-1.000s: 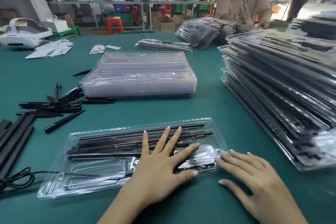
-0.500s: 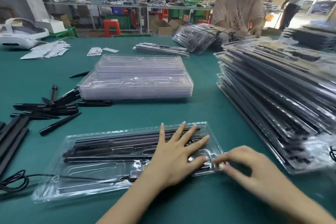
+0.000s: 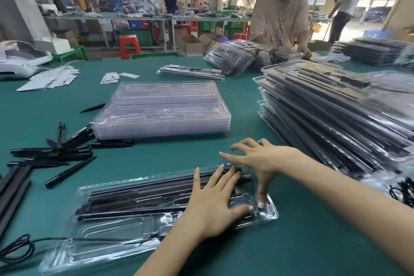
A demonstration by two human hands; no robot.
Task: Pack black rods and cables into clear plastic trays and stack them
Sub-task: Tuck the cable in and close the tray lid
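Hands are working over a clear plastic clamshell tray [image 3: 116, 242] lying on the green table [image 3: 302, 242], nearest the viewer. Long black rods [image 3: 134, 197] are sitting in its far slots and a thin black cable [image 3: 20, 247] is trailing out at its left end. The left hand [image 3: 212, 206] is pressing flat on the tray's right part, fingers straight and spread. The right hand [image 3: 264, 161] is reaching across, fingers splayed wide, thumb touching the tray's right end. Farther back an empty clear tray stack [image 3: 163, 111] is sitting, with a packed tray pile [image 3: 336, 114] to the right.
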